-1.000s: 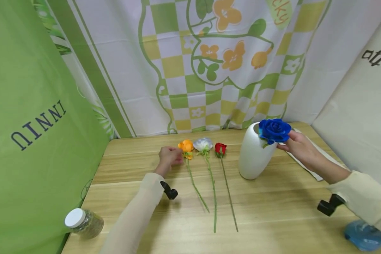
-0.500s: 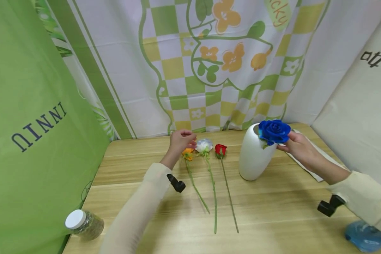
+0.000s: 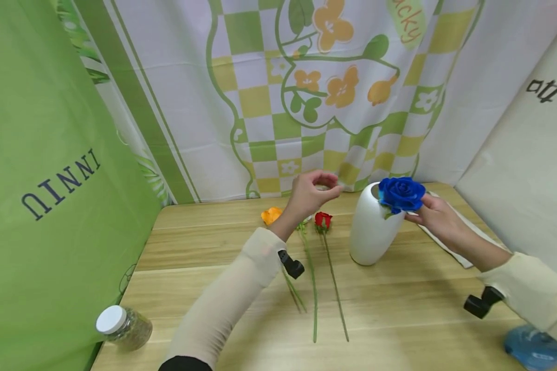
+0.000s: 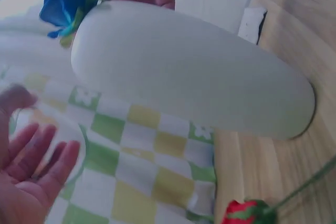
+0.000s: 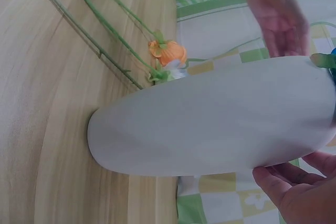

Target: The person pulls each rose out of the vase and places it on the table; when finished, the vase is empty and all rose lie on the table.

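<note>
On a pale wood-grain tabletop (image 3: 399, 309), boxed in by hanging cloths: a green one at your left, a green-and-yellow checked flower print behind, a cream one at your right.

Count, head view:
- One white vase (image 3: 371, 229), upright, right of centre.
- Four flowers. One blue rose (image 3: 401, 193) sits at the vase mouth. Three lie flat side by side left of the vase: orange flower (image 3: 271, 215), a pale one mostly hidden behind your left wrist, red rose (image 3: 323, 220) nearest the vase. Their stems run toward you.
- One jar (image 3: 123, 326) with a white lid, front left corner.
- One white cloth (image 3: 450, 242) behind the vase, under your right forearm.
- One blue object (image 3: 534, 346), front right edge; cannot tell what it is.

Your left hand (image 3: 312, 193) is raised above the flower heads, grip narrow, fingers curled toward the thumb, nothing in it. Your right hand (image 3: 438, 216) is at the vase rim, fingers touching the blue rose; whether the grip closes on it, cannot tell.
</note>
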`<control>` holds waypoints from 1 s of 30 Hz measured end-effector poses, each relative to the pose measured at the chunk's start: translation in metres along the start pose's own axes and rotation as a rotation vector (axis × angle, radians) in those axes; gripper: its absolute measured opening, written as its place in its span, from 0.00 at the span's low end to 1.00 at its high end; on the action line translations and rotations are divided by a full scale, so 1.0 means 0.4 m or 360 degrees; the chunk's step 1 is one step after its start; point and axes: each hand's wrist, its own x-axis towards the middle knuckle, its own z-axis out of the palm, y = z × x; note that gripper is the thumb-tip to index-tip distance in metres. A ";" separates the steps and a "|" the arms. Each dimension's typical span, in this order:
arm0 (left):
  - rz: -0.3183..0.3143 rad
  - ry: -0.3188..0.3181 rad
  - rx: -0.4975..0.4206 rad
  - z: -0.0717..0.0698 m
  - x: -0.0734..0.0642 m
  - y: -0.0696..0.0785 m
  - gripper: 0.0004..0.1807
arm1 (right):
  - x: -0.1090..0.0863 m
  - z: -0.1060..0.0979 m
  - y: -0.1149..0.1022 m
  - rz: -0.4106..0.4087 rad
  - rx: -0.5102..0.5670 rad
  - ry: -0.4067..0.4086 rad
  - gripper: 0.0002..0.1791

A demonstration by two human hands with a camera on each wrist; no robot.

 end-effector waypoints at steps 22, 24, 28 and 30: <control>0.0397 -0.0644 0.0934 0.134 0.046 0.084 0.56 | 0.000 0.000 0.008 -0.0045 -0.0059 0.0023 0.36; 0.0356 -0.0634 0.1030 0.143 0.045 0.083 0.56 | 0.000 -0.001 0.011 -0.0058 -0.0048 0.0024 0.36; 0.0370 -0.0586 0.1063 0.158 0.043 0.080 0.51 | 0.001 -0.003 0.014 -0.0082 -0.0023 0.0025 0.36; 0.0411 -0.0540 0.1053 0.163 0.041 0.078 0.46 | 0.002 -0.003 0.016 -0.0090 -0.0023 0.0028 0.36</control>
